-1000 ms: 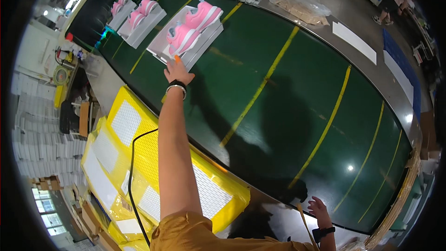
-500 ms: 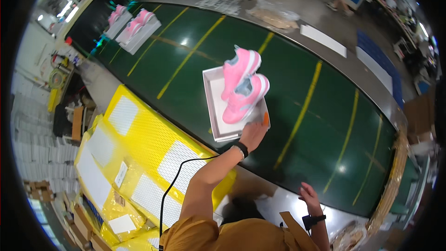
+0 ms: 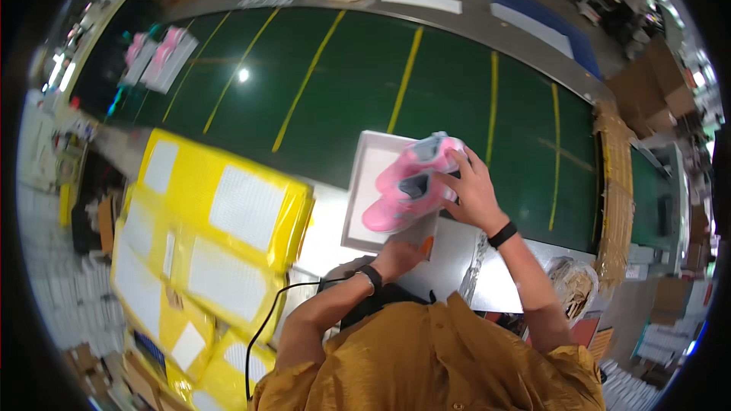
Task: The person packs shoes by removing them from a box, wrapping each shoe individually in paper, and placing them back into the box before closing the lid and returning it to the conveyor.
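On my feed the left hand (image 3: pixel 400 259) grips the open shoebox (image 3: pixel 375 156) at 6 o'clock, probably steadying it, right hand (image 3: pixel 478 192) clasping pink sneakers (image 3: pixel 392 209) heel-side, roughly 3.

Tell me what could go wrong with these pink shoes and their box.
The right hand reaches across the heels of both pink shoes, so one might slip. The left hand is at the near end of the box, which overlaps the near edge of the green belt in this view; the box could tip. The black cable runs close to the left wrist and might snag.
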Tool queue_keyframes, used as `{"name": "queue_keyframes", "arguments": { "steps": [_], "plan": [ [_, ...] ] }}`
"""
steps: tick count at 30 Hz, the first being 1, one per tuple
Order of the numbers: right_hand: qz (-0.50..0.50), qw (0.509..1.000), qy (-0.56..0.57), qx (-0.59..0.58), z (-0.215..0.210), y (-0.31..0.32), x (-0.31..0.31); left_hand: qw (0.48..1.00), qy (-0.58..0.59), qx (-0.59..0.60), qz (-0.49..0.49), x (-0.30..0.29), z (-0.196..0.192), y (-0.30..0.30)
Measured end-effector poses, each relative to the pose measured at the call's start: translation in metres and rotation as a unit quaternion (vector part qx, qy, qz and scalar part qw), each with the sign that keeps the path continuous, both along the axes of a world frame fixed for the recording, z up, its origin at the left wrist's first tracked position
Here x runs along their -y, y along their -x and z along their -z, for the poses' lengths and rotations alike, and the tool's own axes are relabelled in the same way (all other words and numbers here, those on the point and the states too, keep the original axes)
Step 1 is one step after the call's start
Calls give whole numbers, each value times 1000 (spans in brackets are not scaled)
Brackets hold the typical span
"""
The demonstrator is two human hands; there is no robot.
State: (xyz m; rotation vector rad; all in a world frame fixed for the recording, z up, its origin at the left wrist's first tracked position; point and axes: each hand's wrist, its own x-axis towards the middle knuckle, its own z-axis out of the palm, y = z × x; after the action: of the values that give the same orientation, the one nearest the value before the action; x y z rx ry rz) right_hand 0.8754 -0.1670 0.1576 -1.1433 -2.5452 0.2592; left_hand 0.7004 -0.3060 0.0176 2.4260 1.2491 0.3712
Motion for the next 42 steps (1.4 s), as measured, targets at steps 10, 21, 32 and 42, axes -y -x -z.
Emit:
{"name": "queue_keyframes", "arguments": {
  "steps": [10, 21, 32, 42],
  "plan": [
    [-191, 892, 36, 408, 13, -1, -33, 990, -108, -39, -87, 57, 59, -60],
    [52, 994, 61, 78, 14, -209, 113, 994, 29, -104, -35, 69, 16, -52],
    [347, 878, 304, 130, 127, -293, 252, 1000, -8, -1, -22, 61, -12, -17],
    [128, 776, 472, -399, 93, -103, 169, 982, 101, 158, -13, 30, -72, -41]
  ]
}}
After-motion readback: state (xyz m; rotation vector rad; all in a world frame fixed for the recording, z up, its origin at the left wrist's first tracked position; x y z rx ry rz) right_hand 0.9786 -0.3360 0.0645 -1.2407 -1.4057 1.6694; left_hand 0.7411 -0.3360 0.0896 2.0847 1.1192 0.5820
